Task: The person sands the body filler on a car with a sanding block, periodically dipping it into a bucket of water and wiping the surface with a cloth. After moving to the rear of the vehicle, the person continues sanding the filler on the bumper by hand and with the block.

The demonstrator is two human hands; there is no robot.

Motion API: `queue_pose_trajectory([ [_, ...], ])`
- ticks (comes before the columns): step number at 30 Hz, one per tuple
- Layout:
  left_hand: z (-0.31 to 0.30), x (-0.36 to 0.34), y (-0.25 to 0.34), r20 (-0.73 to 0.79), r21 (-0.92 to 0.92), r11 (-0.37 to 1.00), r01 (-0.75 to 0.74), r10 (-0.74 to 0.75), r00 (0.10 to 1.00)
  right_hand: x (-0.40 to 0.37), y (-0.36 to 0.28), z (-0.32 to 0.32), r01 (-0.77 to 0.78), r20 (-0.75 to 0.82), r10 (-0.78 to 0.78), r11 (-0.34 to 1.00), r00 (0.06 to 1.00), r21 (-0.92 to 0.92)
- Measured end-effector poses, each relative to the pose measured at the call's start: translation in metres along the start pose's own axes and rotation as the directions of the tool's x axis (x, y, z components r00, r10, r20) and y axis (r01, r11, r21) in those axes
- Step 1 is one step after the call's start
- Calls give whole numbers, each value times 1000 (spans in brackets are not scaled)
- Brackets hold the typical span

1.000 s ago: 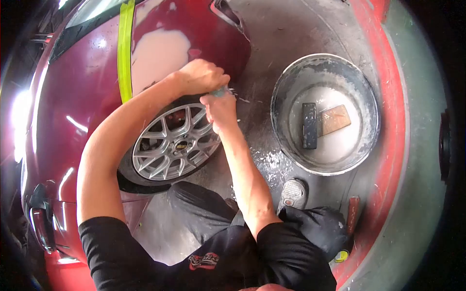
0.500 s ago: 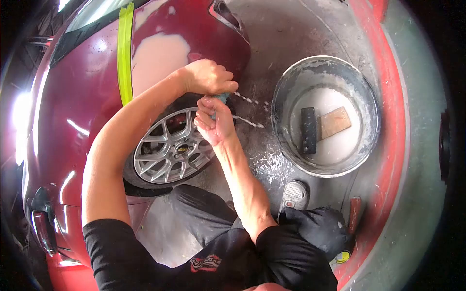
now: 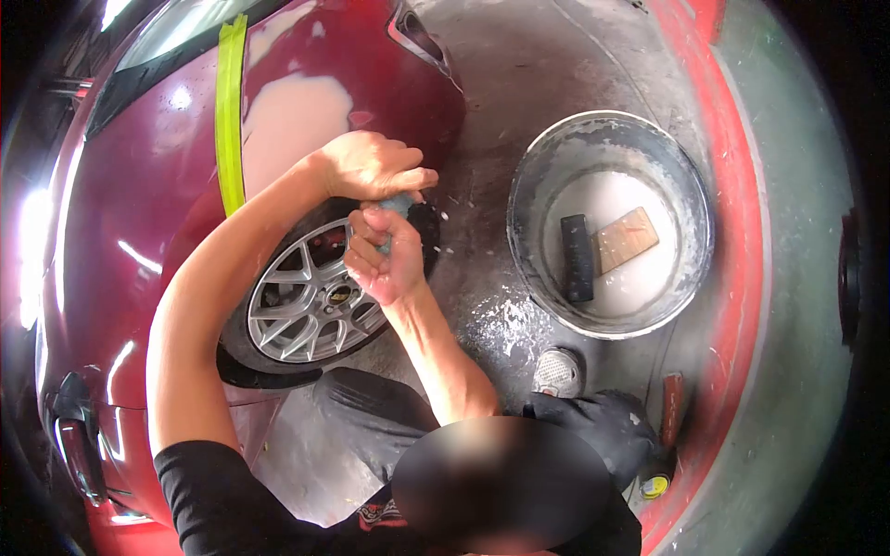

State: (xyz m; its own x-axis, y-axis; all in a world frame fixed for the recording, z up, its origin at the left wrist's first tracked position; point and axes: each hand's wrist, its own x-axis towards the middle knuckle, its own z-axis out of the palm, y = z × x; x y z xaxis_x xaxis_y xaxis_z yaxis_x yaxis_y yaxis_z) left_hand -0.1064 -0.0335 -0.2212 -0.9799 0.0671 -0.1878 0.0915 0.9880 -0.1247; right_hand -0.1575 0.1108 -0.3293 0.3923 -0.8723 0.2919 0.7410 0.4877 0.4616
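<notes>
Squeezing a soft, soaked, likely slippery rag by the wheel, clamped at each end in left hand and right hand.

I ran single head-worn view: faced forward and steeply down, wide fisheye, close above left hand, right hand.

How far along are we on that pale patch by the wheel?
Done: a pale filler patch covers the red panel beside yellow tape. In hand: left hand and right hand squeeze a blue-green cloth above the wheel. Left: patch unpainted; sanding block lies in the bucket.
</notes>
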Motion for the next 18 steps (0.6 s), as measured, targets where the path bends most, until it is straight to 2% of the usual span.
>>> queue_pose_trajectory([
  [1, -1, -1, 3, -10, 3, 1000, 16, -16, 1000, 0, 1, 0, -11, -15, 12, 999, 1000, 31],
  [3, -7, -6, 7, -3, 19, 998, 63, -63, 998, 3, -2, -12, -76, -5, 76, 996, 997, -52],
  [4, -11, -11, 14, 17, -19, 985, 171, -171, 985, 5, -6, -17, -108, 0, 108, 989, 994, -99],
  [5, -15, -15, 23, 25, -7, 955, 295, -295, 955, 6, -11, -18, -37, -101, -2, 924, 995, -381],
  [6, -21, -18, 32, 28, 8, 912, 410, -410, 912, 6, -15, -11, -11, -158, -106, 797, 982, -604],
  [8, -26, -28, 54, 109, 62, 806, 589, -592, 798, 1, -21, 5, -36, -183, -342, 396, 922, -918],
  [9, -31, -32, 67, 115, 43, 745, 666, -666, 737, -2, -29, 0, -90, -243, -330, 418, 912, -904],
  [11, -46, -34, 92, 160, -185, 553, 813, -799, 580, 0, -29, -6, 1, -117, -391, 290, 913, -957],
  [12, -46, -39, 103, 156, -302, 460, 835, -840, 520, 0, -30, -9, 51, -45, -416, 217, 908, -975],
  [13, -38, -47, 112, 130, -374, 420, 827, -859, 495, 0, -35, -14, 129, 109, -415, 21, 903, -991],
  [14, -27, -55, 120, 95, -448, 388, 805, -875, 474, 0, -37, -18, 155, 146, -456, -16, 878, -988],
  [16, 2, -60, 146, -193, -530, 485, 696, -868, 457, 2, -38, -18, 211, 129, -536, 93, 834, -973],
  [18, 9, -68, 179, 114, -650, 85, 755, -972, 208, 0, -48, -15, 167, 66, -598, 116, 799, -979],
])
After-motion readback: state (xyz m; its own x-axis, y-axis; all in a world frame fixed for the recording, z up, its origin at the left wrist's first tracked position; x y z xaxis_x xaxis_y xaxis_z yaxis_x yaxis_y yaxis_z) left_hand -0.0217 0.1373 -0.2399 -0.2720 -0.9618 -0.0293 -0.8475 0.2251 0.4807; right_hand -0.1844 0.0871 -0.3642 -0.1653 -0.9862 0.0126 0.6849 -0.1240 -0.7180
